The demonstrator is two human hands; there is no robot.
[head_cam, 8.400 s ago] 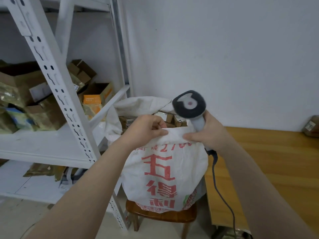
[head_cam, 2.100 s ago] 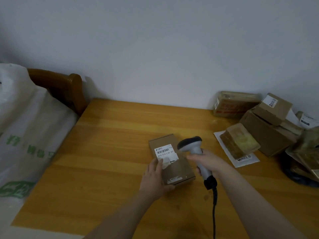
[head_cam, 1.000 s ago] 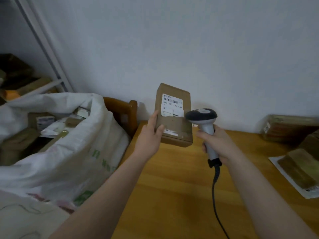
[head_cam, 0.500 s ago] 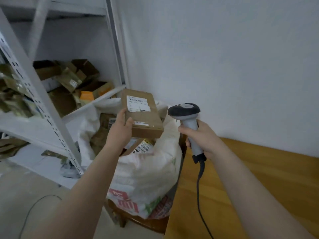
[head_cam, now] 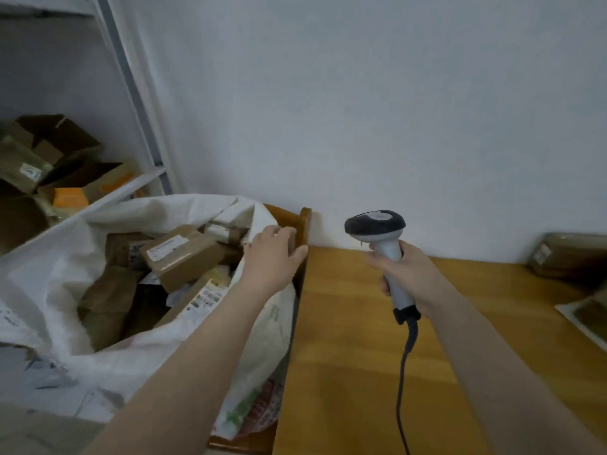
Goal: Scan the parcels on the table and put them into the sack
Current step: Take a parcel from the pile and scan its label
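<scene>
The white woven sack [head_cam: 75, 257] stands open on a wooden chair left of the table, holding several brown parcels. A brown box with a white label [head_cam: 182, 259] lies on top of the pile. My left hand [head_cam: 274, 257] hovers over the sack's right rim with fingers extended and holds nothing. My right hand [head_cam: 405, 274] grips the handle of a grey barcode scanner [head_cam: 377, 226], whose cable hangs down over the wooden table [head_cam: 345, 356]. Another brown parcel [head_cam: 571, 256] sits at the table's far right by the wall.
A white metal shelf rack [head_cam: 131, 90] stands at the left with cardboard boxes [head_cam: 49, 159] on it. The wooden chair back [head_cam: 295, 218] rises between sack and table. A flat parcel on white paper [head_cam: 591, 313] lies at the right edge.
My left hand has let go of the labelled box, which now lies in the sack. The view has swung right toward the table. The scanner stays in my right hand.
</scene>
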